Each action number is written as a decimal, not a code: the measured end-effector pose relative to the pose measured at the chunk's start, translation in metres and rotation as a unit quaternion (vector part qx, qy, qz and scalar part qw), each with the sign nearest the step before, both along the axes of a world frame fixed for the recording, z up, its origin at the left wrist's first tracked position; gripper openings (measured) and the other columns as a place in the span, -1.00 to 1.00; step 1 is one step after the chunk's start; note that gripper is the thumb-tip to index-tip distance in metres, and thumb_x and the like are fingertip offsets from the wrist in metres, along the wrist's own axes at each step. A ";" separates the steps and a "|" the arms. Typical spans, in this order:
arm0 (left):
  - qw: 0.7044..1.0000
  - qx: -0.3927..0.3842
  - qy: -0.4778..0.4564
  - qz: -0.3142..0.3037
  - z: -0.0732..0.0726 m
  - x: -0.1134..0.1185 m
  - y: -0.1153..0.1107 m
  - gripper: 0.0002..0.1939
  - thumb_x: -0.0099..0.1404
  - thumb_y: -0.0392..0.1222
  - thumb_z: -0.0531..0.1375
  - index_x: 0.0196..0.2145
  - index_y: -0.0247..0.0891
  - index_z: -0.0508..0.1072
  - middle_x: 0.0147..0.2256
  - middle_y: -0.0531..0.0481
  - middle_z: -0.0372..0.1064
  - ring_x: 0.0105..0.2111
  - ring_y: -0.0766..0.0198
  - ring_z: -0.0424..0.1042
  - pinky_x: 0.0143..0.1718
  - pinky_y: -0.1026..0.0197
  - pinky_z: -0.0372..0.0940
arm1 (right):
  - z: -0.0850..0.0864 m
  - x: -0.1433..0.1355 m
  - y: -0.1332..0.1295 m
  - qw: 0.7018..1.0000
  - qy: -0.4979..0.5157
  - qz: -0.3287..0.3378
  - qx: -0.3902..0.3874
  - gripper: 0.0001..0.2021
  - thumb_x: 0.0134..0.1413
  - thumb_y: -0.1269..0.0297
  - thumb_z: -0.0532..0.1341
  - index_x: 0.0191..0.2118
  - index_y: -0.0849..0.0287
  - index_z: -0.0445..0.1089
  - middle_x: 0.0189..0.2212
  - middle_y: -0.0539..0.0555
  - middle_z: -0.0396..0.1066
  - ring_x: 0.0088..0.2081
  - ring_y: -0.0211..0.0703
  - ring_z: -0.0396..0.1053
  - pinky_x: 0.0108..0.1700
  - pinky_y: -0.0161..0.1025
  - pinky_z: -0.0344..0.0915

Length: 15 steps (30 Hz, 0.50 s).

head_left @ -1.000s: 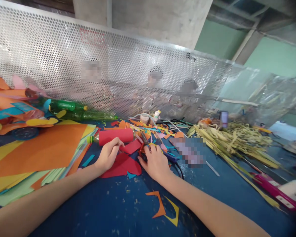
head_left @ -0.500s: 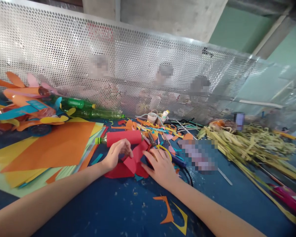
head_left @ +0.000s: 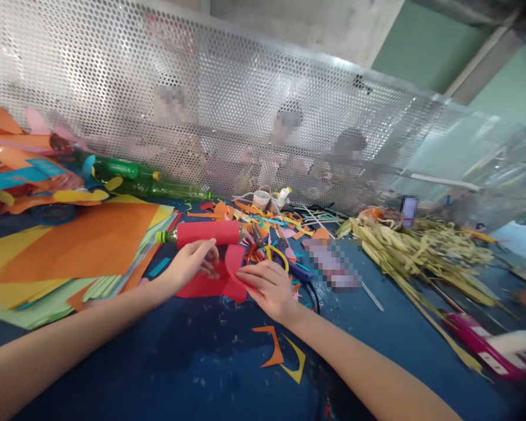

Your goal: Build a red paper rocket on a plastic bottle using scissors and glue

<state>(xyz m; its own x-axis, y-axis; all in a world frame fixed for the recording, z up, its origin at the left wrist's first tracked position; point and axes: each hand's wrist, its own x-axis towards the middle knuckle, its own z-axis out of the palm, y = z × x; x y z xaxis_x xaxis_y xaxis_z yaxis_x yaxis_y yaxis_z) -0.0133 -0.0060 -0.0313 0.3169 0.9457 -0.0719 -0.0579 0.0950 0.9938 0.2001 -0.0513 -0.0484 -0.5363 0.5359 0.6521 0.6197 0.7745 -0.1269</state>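
My right hand [head_left: 269, 289] pinches a cut piece of red paper [head_left: 234, 259] by its lower right side, and the piece stands up from the table. To its left, my left hand [head_left: 193, 263] hovers with loosely bent fingers, apart from each other and with nothing visible in them. Under the hands lies more red paper [head_left: 197, 286]. Just beyond my left hand, a plastic bottle wrapped in red paper [head_left: 208, 233] rests on its side, its yellow-green cap pointing left. Scissors with yellow handles [head_left: 284, 256] lie close behind my right hand.
Coloured paper sheets [head_left: 92, 240] are stacked at left, beside a bottle craft with paper petals [head_left: 30, 169]. Green bottles [head_left: 158, 188] lie behind. Paper scraps [head_left: 272, 219], dried husks [head_left: 403, 257] and a magenta power strip [head_left: 473, 336] spread rightward. A perforated metal screen [head_left: 245, 117] stands behind.
My right hand has closed on the red paper piece, which now stands more upright. My left hand has drawn back from it. A white plug or hand-held object appears at the power strip.
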 end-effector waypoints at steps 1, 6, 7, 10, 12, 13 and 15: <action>0.999 -0.044 0.021 -0.023 -0.001 -0.003 -0.004 -0.59 0.18 0.13 0.06 -0.43 -0.33 0.36 -0.52 -0.05 0.41 -0.57 0.20 0.44 -0.51 0.22 0.31 | 0.002 0.000 -0.005 0.999 -0.025 0.030 0.013 -0.71 0.18 0.35 0.04 0.00 0.04 0.31 -0.10 0.03 0.41 -0.12 -0.23 0.32 -0.08 -0.21 0.25; 0.992 -0.081 -0.079 -0.050 -0.011 -0.007 -0.019 -0.66 0.19 0.00 0.12 -0.25 -0.35 0.40 -0.31 -0.15 0.48 -0.29 0.13 0.46 -0.20 0.11 0.32 | 0.010 -0.009 -0.016 0.978 -0.130 0.161 0.033 -0.68 0.20 0.41 0.01 0.03 0.06 0.26 -0.04 0.01 0.38 -0.09 -0.28 0.31 -0.10 -0.29 0.26; 0.992 -0.072 -0.100 -0.035 -0.012 -0.007 -0.018 -0.70 0.19 -0.06 0.13 -0.22 -0.34 0.39 -0.31 -0.14 0.48 -0.27 0.12 0.46 -0.18 0.10 0.31 | 0.010 -0.012 -0.016 0.977 -0.127 0.169 0.017 -0.70 0.20 0.40 0.00 0.02 0.08 0.27 -0.05 0.03 0.39 -0.10 -0.27 0.31 -0.11 -0.29 0.26; 0.985 -0.087 -0.146 -0.032 -0.016 -0.007 -0.014 -0.77 0.19 -0.22 0.06 -0.21 -0.33 0.37 -0.33 -0.12 0.48 -0.25 0.12 0.46 -0.17 0.09 0.31 | 0.005 -0.021 -0.011 0.985 -0.057 0.150 -0.064 -0.76 0.20 0.33 0.02 -0.04 0.14 0.30 -0.21 0.05 0.46 -0.20 -0.28 0.35 -0.16 -0.32 0.29; 0.983 -0.096 -0.149 -0.039 -0.018 -0.007 -0.012 -0.75 0.18 -0.28 0.00 -0.19 -0.32 0.34 -0.33 -0.11 0.48 -0.26 0.12 0.46 -0.21 0.08 0.32 | 0.001 -0.026 -0.008 0.985 0.019 0.105 -0.136 -0.80 0.17 0.27 0.07 -0.12 0.16 0.34 -0.35 0.04 0.46 -0.32 -0.29 0.37 -0.26 -0.36 0.31; 0.984 -0.095 -0.145 -0.042 -0.018 -0.008 -0.011 -0.74 0.18 -0.28 0.00 -0.17 -0.30 0.33 -0.32 -0.09 0.47 -0.27 0.13 0.46 -0.23 0.09 0.32 | 0.000 -0.028 -0.007 0.980 0.057 0.077 -0.174 -0.81 0.15 0.25 0.10 -0.17 0.17 0.35 -0.41 0.02 0.44 -0.37 -0.30 0.37 -0.31 -0.38 0.30; 0.987 -0.072 -0.129 -0.054 -0.019 -0.008 -0.011 -0.75 0.18 -0.26 0.04 -0.15 -0.26 0.31 -0.28 -0.05 0.46 -0.28 0.17 0.45 -0.24 0.13 0.32 | -0.002 -0.031 -0.005 0.963 0.113 0.025 -0.242 -0.83 0.12 0.21 0.12 -0.25 0.17 0.35 -0.48 -0.01 0.42 -0.45 -0.29 0.37 -0.37 -0.38 0.29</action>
<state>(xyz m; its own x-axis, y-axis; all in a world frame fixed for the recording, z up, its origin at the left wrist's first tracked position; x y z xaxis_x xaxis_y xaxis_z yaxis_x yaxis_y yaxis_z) -0.0213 -0.0174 -0.0505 0.4413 0.8910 -0.1068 -0.2896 0.2541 0.9228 0.1693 -0.0563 -0.0500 -0.4427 0.7838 0.4355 0.4970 0.6188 -0.6084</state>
